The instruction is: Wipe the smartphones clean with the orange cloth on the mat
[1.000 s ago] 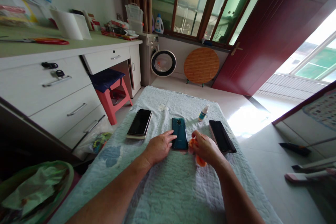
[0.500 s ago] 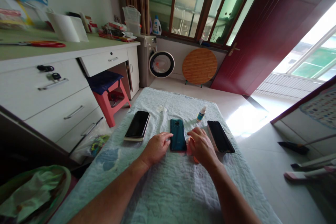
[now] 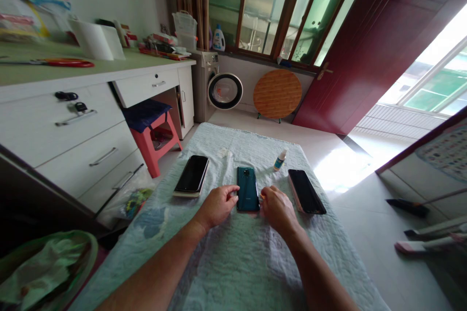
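A teal phone lies back-up in the middle of a pale green quilted cover. My left hand is curled at the phone's left edge, thumb and forefinger pinching it. My right hand is closed at the phone's right edge. Only a speck of an orange cloth shows at its fingertips; the rest is hidden under the hand. A black phone on a pale case lies to the left, and another black phone to the right. A small spray bottle lies behind them.
White drawers and a desk run along the left, with a red stool under the desk. A green plastic bag sits at the lower left. A washing machine, a round wooden tabletop and a dark red door stand beyond.
My right hand has come down and in to the teal phone's right edge, covering the orange cloth. My left hand's fingers slid off the phone's back to its left edge.
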`<state>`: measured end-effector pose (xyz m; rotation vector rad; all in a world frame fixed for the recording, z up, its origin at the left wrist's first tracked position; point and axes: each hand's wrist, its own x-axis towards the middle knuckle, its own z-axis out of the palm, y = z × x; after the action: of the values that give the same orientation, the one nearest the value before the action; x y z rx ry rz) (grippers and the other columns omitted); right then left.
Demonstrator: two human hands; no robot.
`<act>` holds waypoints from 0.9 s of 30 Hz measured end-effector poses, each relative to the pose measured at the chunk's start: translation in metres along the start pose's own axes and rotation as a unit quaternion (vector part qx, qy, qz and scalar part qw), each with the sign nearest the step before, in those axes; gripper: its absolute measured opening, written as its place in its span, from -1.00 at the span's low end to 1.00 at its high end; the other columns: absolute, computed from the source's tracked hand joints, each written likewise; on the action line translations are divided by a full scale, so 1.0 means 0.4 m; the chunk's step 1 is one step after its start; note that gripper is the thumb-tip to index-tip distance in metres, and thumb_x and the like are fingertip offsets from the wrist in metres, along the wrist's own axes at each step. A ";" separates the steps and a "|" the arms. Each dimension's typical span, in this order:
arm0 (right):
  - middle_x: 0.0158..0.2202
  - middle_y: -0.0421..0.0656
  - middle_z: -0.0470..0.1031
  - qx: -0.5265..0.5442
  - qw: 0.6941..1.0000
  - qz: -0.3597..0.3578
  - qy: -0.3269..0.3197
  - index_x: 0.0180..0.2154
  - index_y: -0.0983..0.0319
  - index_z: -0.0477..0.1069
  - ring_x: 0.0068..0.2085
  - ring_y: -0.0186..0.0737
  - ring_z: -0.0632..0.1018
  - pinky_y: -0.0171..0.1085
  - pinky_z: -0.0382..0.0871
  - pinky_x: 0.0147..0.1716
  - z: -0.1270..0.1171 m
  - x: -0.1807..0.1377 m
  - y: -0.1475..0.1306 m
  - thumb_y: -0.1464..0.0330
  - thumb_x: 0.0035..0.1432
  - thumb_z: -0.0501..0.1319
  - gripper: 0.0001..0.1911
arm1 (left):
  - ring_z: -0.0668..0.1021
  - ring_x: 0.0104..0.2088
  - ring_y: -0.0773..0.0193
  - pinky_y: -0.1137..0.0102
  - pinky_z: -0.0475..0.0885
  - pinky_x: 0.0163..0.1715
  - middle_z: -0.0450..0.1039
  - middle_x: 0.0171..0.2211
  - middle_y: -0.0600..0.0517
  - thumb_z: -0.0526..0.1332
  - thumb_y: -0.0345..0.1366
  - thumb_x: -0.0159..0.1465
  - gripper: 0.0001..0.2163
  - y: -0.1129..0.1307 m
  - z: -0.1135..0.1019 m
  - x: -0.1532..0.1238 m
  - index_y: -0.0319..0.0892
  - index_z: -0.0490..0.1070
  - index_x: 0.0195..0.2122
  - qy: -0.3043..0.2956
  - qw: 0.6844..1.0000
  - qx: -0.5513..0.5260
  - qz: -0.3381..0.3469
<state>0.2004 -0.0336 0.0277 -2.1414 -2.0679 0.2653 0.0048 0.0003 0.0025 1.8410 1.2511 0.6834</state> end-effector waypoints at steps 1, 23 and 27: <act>-0.29 -0.12 0.51 0.016 1.000 0.000 0.006 -0.28 0.20 0.47 -0.27 -0.24 0.49 -0.30 0.11 -0.29 0.003 -0.001 -0.006 0.45 0.23 0.02 -0.76 | 0.58 -0.28 0.21 0.37 0.43 -0.18 0.59 -0.30 -0.04 0.14 -0.32 0.22 -0.61 -0.002 0.001 0.001 -0.30 0.43 0.07 -0.002 1.000 -0.015 -0.003; -0.50 -0.25 0.47 0.353 0.932 0.073 0.032 -0.11 0.25 0.44 -0.52 -0.31 0.46 -0.36 0.22 -0.51 0.073 0.019 -0.029 0.31 0.06 0.11 -0.65 | 0.59 -0.12 0.08 0.28 0.43 -0.06 0.59 -0.15 -0.10 0.24 -0.24 0.14 -0.61 -0.023 0.019 0.010 -0.27 0.48 -0.01 -0.034 0.981 -0.190 -0.019; -0.55 -0.26 0.45 0.341 0.937 0.049 0.050 -0.19 0.23 0.47 -0.53 -0.31 0.43 -0.37 0.20 -0.52 0.069 0.010 -0.047 0.35 0.07 0.08 -0.72 | 0.57 -0.09 0.09 0.29 0.42 -0.05 0.58 -0.13 -0.08 0.25 -0.26 0.15 -0.63 -0.007 0.018 0.005 -0.25 0.49 -0.02 -0.056 0.970 -0.234 -0.019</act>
<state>0.1759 -0.0291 0.0052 -1.7702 -1.5003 0.7438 0.0097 0.0005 -0.0036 1.4403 0.9489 0.7665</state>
